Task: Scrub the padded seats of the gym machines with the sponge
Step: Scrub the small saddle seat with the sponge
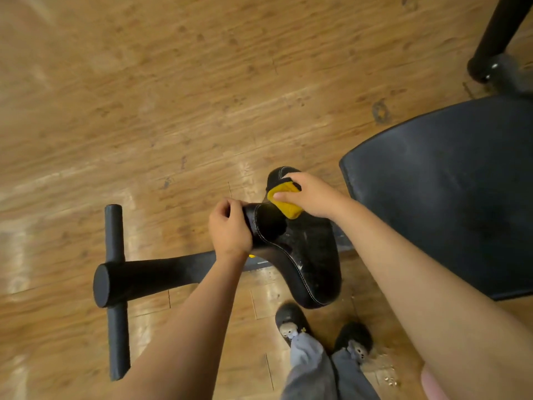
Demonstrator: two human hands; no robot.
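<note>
A black padded seat [310,264] with white stitching and a forked front sits below me, dusty and scuffed on top. My left hand [229,228] grips the near left prong of the seat. My right hand [310,194] holds a yellow sponge [284,202] with a dark scouring side, pressed against the inner side of the far prong [278,174]. A larger black padded seat [450,197] lies to the right.
A black post with a crossbar foot [115,284] stretches left over the wooden floor [173,96]. Another black machine leg [496,39] stands at the top right. My two dark shoes [291,319] stand just below the seat.
</note>
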